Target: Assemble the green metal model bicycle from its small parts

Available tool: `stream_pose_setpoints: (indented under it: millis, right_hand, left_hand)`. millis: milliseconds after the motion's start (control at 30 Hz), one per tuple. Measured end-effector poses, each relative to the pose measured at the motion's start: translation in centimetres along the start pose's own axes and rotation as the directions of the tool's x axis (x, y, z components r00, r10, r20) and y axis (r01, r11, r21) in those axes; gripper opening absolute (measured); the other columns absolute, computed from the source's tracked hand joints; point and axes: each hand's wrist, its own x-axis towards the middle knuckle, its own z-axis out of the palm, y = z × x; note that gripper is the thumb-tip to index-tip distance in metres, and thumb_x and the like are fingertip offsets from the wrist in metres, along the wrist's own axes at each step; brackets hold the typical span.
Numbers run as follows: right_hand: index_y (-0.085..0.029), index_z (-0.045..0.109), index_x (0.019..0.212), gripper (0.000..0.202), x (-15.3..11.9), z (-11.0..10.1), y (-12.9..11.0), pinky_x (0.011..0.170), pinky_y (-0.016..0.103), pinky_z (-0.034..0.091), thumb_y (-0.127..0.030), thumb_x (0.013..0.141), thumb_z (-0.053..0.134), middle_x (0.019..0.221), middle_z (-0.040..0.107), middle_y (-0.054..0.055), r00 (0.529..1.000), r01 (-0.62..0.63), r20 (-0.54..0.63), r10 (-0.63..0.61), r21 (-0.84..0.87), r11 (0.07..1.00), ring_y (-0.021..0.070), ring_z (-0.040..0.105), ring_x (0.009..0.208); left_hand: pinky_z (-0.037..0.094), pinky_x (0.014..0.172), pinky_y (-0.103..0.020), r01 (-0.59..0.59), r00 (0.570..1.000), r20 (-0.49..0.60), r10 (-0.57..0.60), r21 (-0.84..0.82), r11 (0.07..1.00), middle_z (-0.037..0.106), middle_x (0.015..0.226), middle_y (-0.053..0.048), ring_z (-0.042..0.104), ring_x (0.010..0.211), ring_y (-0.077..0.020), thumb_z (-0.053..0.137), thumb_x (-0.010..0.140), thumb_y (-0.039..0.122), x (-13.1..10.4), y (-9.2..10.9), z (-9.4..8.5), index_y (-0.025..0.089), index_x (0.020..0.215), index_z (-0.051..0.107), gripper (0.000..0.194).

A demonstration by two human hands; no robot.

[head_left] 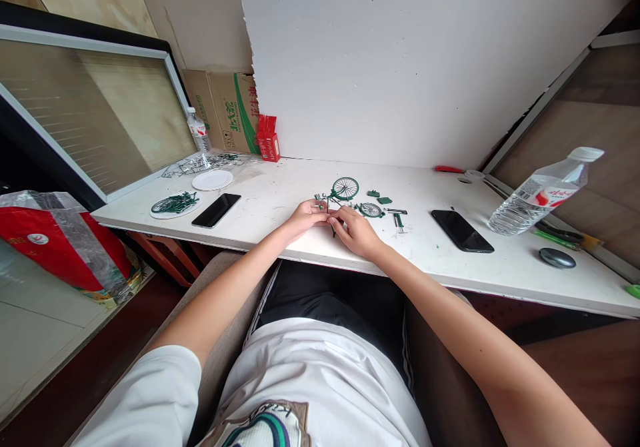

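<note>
In the head view, our left hand pinches the green bicycle model with its fingers, near the front edge of the counter; our right hand meets it with bent fingers, though we cannot tell whether they grip a part. Thin pieces could snap, we judge, if we squeeze too hard, and a slip might drop something over that edge or jog the spoked wheel just beside our right hand.

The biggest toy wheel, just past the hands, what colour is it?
The biggest toy wheel is dark green; it shows best in the head view.
</note>
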Motion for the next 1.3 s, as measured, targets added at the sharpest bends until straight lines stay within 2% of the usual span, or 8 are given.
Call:
stream_pose_setpoints:
  millis: [300, 533, 767, 1033, 1100, 1233, 1300]
  right_hand:
    - [-0.023, 0.066, 0.103, 0.037, -0.01, -0.04, -0.01, 0.083, 0.038, 0.05, -0.047, 0.112, 0.039, 0.099, 0.066, 0.009, 1.0, -0.003, 0.006, 0.003, -0.006, 1.0, 0.0243, 0.062, 0.089]
    - [-0.023, 0.064, 0.107, 0.037, -0.09, -0.06, 0.11, 0.082, 0.037, 0.049, -0.044, 0.114, 0.034, 0.101, 0.064, 0.009, 1.0, 0.004, -0.012, -0.004, 0.004, 1.0, 0.0239, 0.061, 0.09]
    - [-0.023, 0.064, 0.107, 0.035, -0.07, -0.06, 0.05, 0.082, 0.037, 0.05, -0.042, 0.113, 0.035, 0.1, 0.063, 0.009, 1.0, 0.007, -0.014, -0.007, -0.004, 1.0, 0.0236, 0.061, 0.089]
    - [-0.023, 0.065, 0.11, 0.038, -0.11, -0.21, -0.1, 0.086, 0.038, 0.051, -0.045, 0.113, 0.035, 0.104, 0.07, 0.01, 0.997, -0.022, -0.067, 0.024, 0.041, 0.999, 0.0251, 0.066, 0.095]
    - [-0.023, 0.065, 0.116, 0.04, -0.22, -0.3, -0.23, 0.084, 0.037, 0.051, -0.047, 0.114, 0.033, 0.101, 0.073, 0.009, 0.996, -0.055, -0.067, 0.059, 0.064, 0.996, 0.0246, 0.069, 0.091]
    - [-0.025, 0.064, 0.12, 0.042, -0.52, -0.4, -0.26, 0.075, 0.035, 0.051, -0.048, 0.114, 0.03, 0.079, 0.072, 0.003, 0.993, -0.098, -0.05, 0.104, 0.101, 0.99, 0.0219, 0.068, 0.071]
    - [-0.025, 0.063, 0.12, 0.041, -0.62, -0.33, -0.01, 0.075, 0.035, 0.052, -0.047, 0.114, 0.029, 0.079, 0.074, 0.003, 0.993, -0.088, -0.068, 0.098, 0.136, 0.987, 0.021, 0.068, 0.069]
  left_hand:
    - [0.055, 0.103, -0.045, -0.004, 1.0, -0.002, 0.004, 0.004, 1.0, 0.074, 0.093, -0.005, 0.073, 0.091, -0.0193, 0.09, 0.068, 0.012, 0.15, -0.22, -0.14, 0.014, 0.096, 0.062, 0.039]
    - [0.052, 0.105, -0.044, -0.007, 1.0, 0.015, 0.007, 0.018, 1.0, 0.076, 0.095, -0.007, 0.074, 0.094, -0.0201, 0.095, 0.065, 0.016, 0.33, -0.42, -0.47, 0.014, 0.101, 0.061, 0.049]
    - [0.052, 0.104, -0.045, -0.002, 1.0, 0.023, 0.001, 0.033, 0.999, 0.078, 0.098, -0.01, 0.075, 0.094, -0.0216, 0.096, 0.066, 0.017, 0.38, -0.45, -0.51, 0.015, 0.103, 0.06, 0.052]
    - [0.052, 0.108, -0.046, 0.006, 1.0, 0.013, -0.006, 0.024, 1.0, 0.08, 0.101, -0.012, 0.076, 0.093, -0.0207, 0.096, 0.069, 0.018, 0.1, -0.12, -0.32, 0.015, 0.107, 0.058, 0.054]
    - [0.052, 0.107, -0.045, 0.005, 1.0, 0.011, -0.005, 0.021, 1.0, 0.08, 0.099, -0.011, 0.076, 0.091, -0.0205, 0.096, 0.069, 0.019, 0.12, -0.17, -0.39, 0.015, 0.107, 0.058, 0.054]
    - [0.053, 0.107, -0.046, 0.0, 1.0, -0.002, 0.0, 0.005, 1.0, 0.08, 0.099, -0.012, 0.077, 0.092, -0.0217, 0.095, 0.071, 0.019, 0.29, -0.39, -0.63, 0.015, 0.109, 0.059, 0.052]
    - [0.052, 0.108, -0.047, -0.001, 1.0, -0.012, 0.001, 0.002, 1.0, 0.08, 0.1, -0.013, 0.078, 0.093, -0.022, 0.094, 0.072, 0.016, 0.37, -0.5, -0.71, 0.015, 0.11, 0.058, 0.052]
